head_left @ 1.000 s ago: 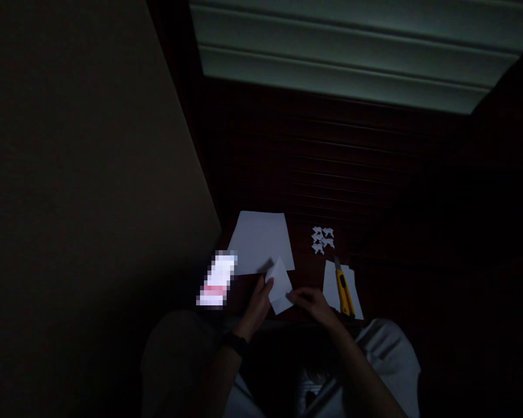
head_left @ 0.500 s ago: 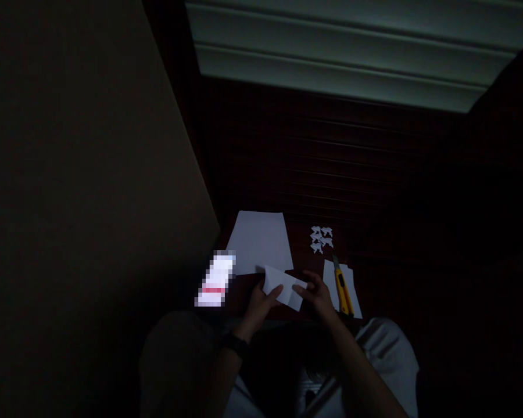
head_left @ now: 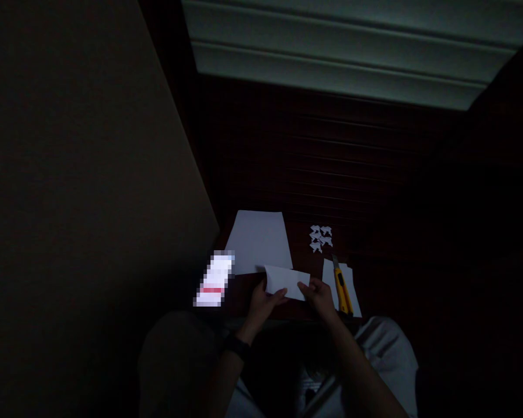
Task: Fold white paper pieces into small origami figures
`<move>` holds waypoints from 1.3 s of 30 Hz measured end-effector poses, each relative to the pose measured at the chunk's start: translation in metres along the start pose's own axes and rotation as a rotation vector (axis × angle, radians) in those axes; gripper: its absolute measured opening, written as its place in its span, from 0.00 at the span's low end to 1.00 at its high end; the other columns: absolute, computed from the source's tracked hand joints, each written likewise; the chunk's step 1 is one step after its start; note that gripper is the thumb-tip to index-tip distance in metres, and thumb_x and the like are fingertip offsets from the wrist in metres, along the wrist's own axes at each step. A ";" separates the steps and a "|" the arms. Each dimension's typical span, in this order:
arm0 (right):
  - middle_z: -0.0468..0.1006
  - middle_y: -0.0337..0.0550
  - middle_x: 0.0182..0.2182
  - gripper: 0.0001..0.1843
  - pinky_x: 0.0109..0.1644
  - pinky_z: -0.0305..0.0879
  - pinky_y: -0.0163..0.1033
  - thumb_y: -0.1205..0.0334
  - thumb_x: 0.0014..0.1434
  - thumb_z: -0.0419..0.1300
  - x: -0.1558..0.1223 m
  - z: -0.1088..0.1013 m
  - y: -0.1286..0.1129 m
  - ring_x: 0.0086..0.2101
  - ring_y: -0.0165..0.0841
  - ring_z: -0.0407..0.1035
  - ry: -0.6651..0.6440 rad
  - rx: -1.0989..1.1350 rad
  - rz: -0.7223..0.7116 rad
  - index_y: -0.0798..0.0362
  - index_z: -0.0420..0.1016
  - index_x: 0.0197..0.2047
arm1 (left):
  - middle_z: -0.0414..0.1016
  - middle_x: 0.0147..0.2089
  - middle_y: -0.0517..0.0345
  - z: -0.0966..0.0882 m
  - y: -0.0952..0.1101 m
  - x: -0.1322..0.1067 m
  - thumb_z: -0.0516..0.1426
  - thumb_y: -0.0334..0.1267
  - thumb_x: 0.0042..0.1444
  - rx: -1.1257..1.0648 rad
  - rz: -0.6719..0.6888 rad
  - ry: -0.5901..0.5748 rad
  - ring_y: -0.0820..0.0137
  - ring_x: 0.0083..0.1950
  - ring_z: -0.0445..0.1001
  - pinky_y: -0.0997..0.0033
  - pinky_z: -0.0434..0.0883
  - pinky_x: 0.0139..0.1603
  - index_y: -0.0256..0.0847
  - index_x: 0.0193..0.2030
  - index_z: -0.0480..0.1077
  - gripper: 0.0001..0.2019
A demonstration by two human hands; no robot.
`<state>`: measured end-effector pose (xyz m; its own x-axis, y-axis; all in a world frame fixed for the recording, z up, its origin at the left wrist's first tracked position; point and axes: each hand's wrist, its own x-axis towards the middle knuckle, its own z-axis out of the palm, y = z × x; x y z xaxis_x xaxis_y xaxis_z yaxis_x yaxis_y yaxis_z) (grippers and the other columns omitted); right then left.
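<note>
A folded sheet of white paper [head_left: 290, 282] is held up between my two hands near the front of the dark table. My left hand [head_left: 264, 303] grips its lower left part, thumb on the near face. At the paper's right end, my right hand [head_left: 320, 296] pinches it with the thumb in front. The fingers behind the paper are partly hidden. Just beyond lies a large white sheet [head_left: 259, 241], and to the right of my right hand a yellow utility knife [head_left: 343, 290] rests on smaller white sheets [head_left: 329, 276].
Several small folded paper pieces [head_left: 321, 238] lie in a cluster at the back right of the table. On the left, a lit, pixelated screen [head_left: 215, 278] overlaps the large sheet's corner. A wall [head_left: 91, 145] rises on the left, and pale slats [head_left: 331, 52] cross the top.
The folded paper has turned so its right end is higher and its lower edge more level. My right hand has shifted slightly right and down with it. Things on the table stay put.
</note>
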<state>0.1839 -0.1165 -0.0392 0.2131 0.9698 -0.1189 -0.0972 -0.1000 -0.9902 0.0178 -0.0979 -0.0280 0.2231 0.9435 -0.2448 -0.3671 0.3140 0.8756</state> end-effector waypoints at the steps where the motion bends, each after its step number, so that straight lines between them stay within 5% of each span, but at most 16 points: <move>1: 0.73 0.39 0.23 0.18 0.28 0.61 0.34 0.48 0.45 0.62 0.001 -0.001 0.001 0.24 0.31 0.66 0.025 -0.008 -0.007 0.55 0.72 0.30 | 0.73 0.45 0.46 0.001 0.000 0.000 0.63 0.39 0.43 -0.014 0.015 -0.009 0.58 0.44 0.72 0.55 0.73 0.42 0.37 0.51 0.62 0.28; 8: 0.69 0.36 0.20 0.17 0.25 0.57 0.32 0.47 0.48 0.59 0.002 0.000 0.000 0.21 0.28 0.61 -0.056 0.045 0.016 0.54 0.70 0.32 | 0.65 0.55 0.53 -0.002 0.017 -0.002 0.54 0.40 0.52 -0.190 0.014 0.025 0.62 0.47 0.70 0.56 0.69 0.45 0.53 0.60 0.50 0.28; 13: 0.62 0.32 0.15 0.16 0.21 0.51 0.30 0.49 0.48 0.60 0.000 -0.004 -0.002 0.17 0.24 0.54 -0.062 0.000 0.019 0.54 0.66 0.26 | 0.65 0.54 0.55 -0.005 0.028 -0.004 0.51 0.40 0.52 -0.338 0.036 -0.045 0.62 0.52 0.67 0.56 0.66 0.47 0.55 0.59 0.52 0.26; 22: 0.67 0.33 0.19 0.16 0.22 0.53 0.29 0.49 0.49 0.59 -0.002 -0.001 -0.005 0.20 0.25 0.59 -0.167 -0.109 -0.008 0.53 0.66 0.33 | 0.73 0.43 0.43 -0.014 0.013 0.006 0.51 0.48 0.51 -0.386 -0.056 -0.068 0.57 0.45 0.70 0.59 0.66 0.44 0.32 0.37 0.72 0.20; 27: 0.71 0.35 0.21 0.16 0.26 0.57 0.31 0.51 0.48 0.61 -0.002 -0.002 -0.005 0.22 0.27 0.63 -0.276 -0.095 0.031 0.55 0.70 0.34 | 0.75 0.34 0.49 -0.015 0.015 0.004 0.54 0.47 0.49 -0.166 -0.038 -0.087 0.64 0.37 0.72 0.68 0.65 0.38 0.33 0.30 0.72 0.16; 33: 0.74 0.39 0.24 0.15 0.28 0.58 0.33 0.53 0.44 0.64 0.000 -0.008 -0.002 0.24 0.29 0.65 -0.376 -0.139 0.085 0.57 0.74 0.30 | 0.73 0.30 0.57 -0.014 0.017 0.004 0.58 0.41 0.47 0.224 0.004 -0.256 0.70 0.32 0.70 0.76 0.62 0.31 0.35 0.33 0.72 0.10; 39: 0.74 0.39 0.26 0.18 0.29 0.60 0.33 0.53 0.45 0.64 0.001 -0.004 -0.001 0.26 0.30 0.66 -0.264 -0.149 0.012 0.54 0.72 0.37 | 0.72 0.24 0.57 -0.013 0.006 0.007 0.59 0.44 0.45 0.407 0.053 -0.227 0.72 0.26 0.68 0.77 0.61 0.26 0.33 0.26 0.72 0.13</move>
<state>0.1879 -0.1162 -0.0386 -0.0494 0.9907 -0.1268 0.0500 -0.1244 -0.9910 0.0058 -0.0876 -0.0294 0.4224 0.8959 -0.1377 -0.0091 0.1561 0.9877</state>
